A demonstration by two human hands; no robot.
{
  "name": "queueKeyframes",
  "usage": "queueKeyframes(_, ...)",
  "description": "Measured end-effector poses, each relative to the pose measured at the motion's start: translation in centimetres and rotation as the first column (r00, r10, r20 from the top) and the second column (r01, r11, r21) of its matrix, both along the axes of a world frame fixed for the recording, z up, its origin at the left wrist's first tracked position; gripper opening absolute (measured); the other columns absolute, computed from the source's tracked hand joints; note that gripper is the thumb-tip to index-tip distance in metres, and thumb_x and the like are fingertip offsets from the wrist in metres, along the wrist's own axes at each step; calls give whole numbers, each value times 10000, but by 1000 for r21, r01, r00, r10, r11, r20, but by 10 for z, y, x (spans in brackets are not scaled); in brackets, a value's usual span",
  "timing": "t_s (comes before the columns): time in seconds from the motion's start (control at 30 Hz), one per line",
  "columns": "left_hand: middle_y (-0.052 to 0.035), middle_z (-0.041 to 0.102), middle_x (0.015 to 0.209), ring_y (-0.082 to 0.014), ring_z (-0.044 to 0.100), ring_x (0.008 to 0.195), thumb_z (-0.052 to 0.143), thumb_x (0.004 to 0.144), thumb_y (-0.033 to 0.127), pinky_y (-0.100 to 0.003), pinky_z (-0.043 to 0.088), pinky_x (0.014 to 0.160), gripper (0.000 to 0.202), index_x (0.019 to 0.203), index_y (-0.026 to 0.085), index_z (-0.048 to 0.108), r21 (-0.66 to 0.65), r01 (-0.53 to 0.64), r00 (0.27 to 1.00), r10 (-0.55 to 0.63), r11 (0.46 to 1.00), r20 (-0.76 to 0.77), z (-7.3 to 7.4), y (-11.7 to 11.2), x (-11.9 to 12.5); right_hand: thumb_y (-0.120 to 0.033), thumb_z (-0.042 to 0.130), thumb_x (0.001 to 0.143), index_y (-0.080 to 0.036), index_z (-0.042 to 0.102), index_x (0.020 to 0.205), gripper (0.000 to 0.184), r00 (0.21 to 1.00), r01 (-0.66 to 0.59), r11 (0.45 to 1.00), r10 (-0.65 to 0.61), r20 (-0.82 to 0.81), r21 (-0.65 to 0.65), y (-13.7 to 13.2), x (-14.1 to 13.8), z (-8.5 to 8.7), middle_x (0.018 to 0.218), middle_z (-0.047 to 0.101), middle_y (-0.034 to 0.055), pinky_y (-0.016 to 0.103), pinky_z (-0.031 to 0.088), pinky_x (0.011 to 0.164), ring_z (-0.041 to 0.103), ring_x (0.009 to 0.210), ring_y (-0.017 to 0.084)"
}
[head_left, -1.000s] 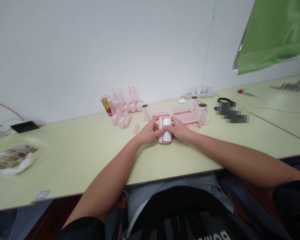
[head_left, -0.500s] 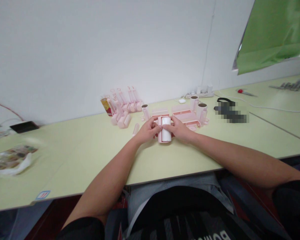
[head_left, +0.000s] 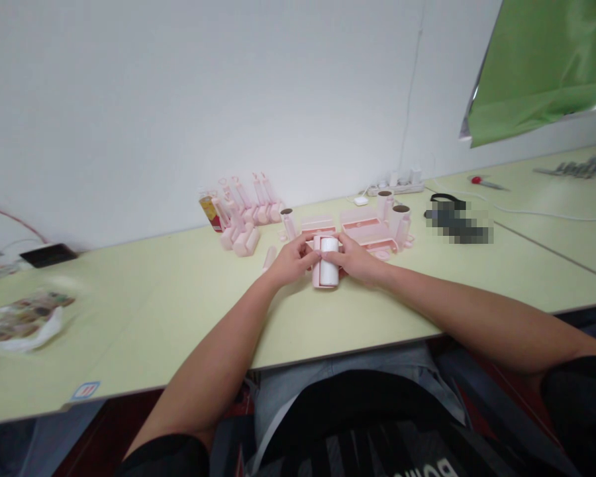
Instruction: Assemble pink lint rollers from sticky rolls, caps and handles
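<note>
Over the table's middle, a white lint roller roll (head_left: 330, 270) sits in the opening of a pink lint roller case (head_left: 316, 277). My left hand (head_left: 292, 260) closes on the left side of the case, its thumb by the edge of the opening. From the right, my right hand (head_left: 356, 260) grips the same unit with its thumb across the white roll. The fingers behind the case are partly hidden. Just beyond my hands lie open pink cases (head_left: 367, 230). Upright rolls with brown cores stand there too, among them a right-hand roll (head_left: 401, 218).
Several assembled pink lint rollers (head_left: 246, 238) stand at the back left beside a yellow and red box (head_left: 209, 212). A power strip (head_left: 396, 189) lies along the wall. To the right are a black strap (head_left: 447, 199) and a red-ended tool (head_left: 487, 183). A dark tray (head_left: 48, 255) sits far left.
The case and white roll have shifted very slightly down in the view. Both hands keep nearly the same hold.
</note>
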State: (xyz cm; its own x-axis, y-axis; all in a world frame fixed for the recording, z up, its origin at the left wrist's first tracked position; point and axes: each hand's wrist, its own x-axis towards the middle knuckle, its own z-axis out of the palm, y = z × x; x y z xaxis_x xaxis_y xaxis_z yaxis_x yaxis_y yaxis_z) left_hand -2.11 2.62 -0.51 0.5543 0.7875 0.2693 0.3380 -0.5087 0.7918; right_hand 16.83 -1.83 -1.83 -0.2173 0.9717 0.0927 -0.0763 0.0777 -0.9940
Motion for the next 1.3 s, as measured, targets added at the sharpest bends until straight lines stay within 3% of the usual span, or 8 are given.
queueKeyframes(0.63,35,552,649,-86,530,551,598,881,413,-197,417,519,469,1264,147,547,26,-22,1000,22,999,-17,2,0,0,-363,685,803,-250,449,1156,439,999,-34,999,34,3,10,3,1,-6,940,690,43,325,583,531,696,758,220)
queueKeyframes(1.3,31,550,642,-92,535,525,595,882,444,-187,418,466,492,1270,152,519,-52,-14,1000,13,999,-6,1,1,0,-340,691,794,-240,459,1147,434,999,-39,999,39,-11,26,3,1,-5,906,679,24,303,565,577,678,741,190)
